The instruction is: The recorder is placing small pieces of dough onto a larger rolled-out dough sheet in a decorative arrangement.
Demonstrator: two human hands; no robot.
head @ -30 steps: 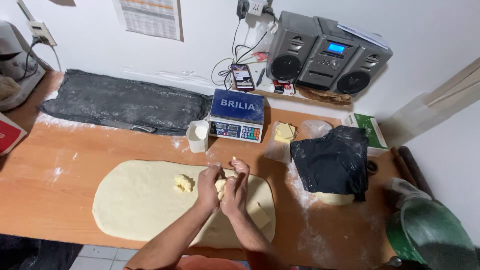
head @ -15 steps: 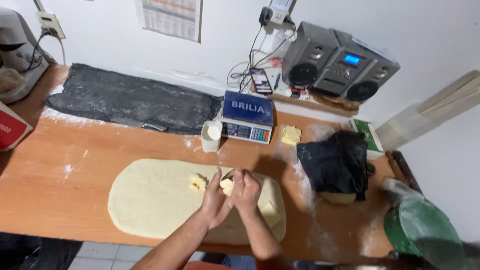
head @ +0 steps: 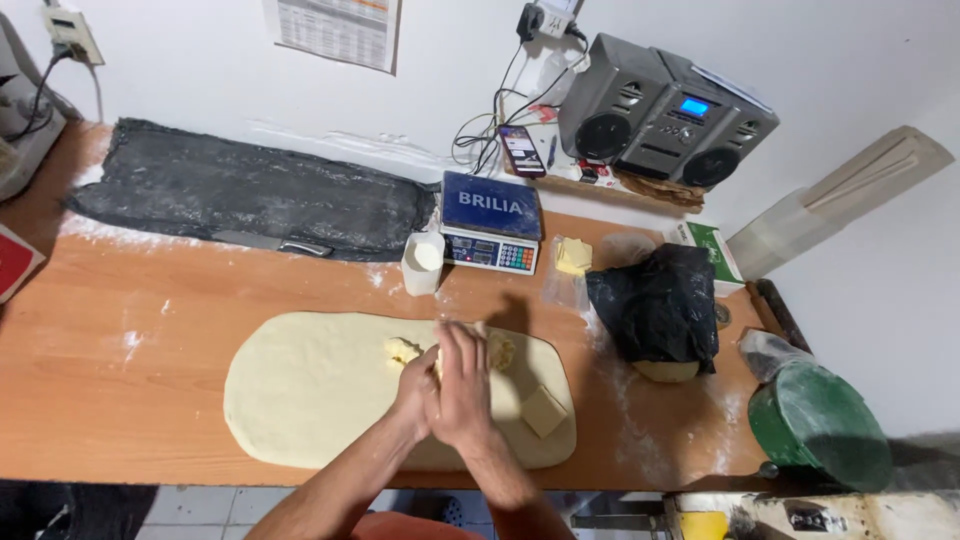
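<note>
- Left hand (head: pixel 415 390) and right hand (head: pixel 467 385) pressed together, fingers curled over yellow butter lumps (head: pixel 402 350) at their 12 o'clock on the dough sheet (head: pixel 300 390).
- Whatever lies between the palms is hidden.

- Left hand (head: pixel 417 392) mostly covered by right hand (head: pixel 465 385); fingertips and whatever sits between palms hidden, grip unreadable.
- Part of flat pale rolled-out dough sheet (head: pixel 310 385) under hands and forearms out of sight.
- Round pale dough ball (head: pixel 667 371) mostly buried under crumpled black plastic bag (head: pixel 655 305).
- Red box (head: pixel 15 262) cut by left edge.
- Grey machine (head: pixel 20 95) at top left cut by edge, kind unclear.
- Round green lid (head: pixel 822 427) in shadow at right; contents beneath not visible.
- Wall-hung paper chart (head: pixel 340 30) cropped at top, print too small.
- Clutter along bottom right edge blurred, unidentifiable.
</note>
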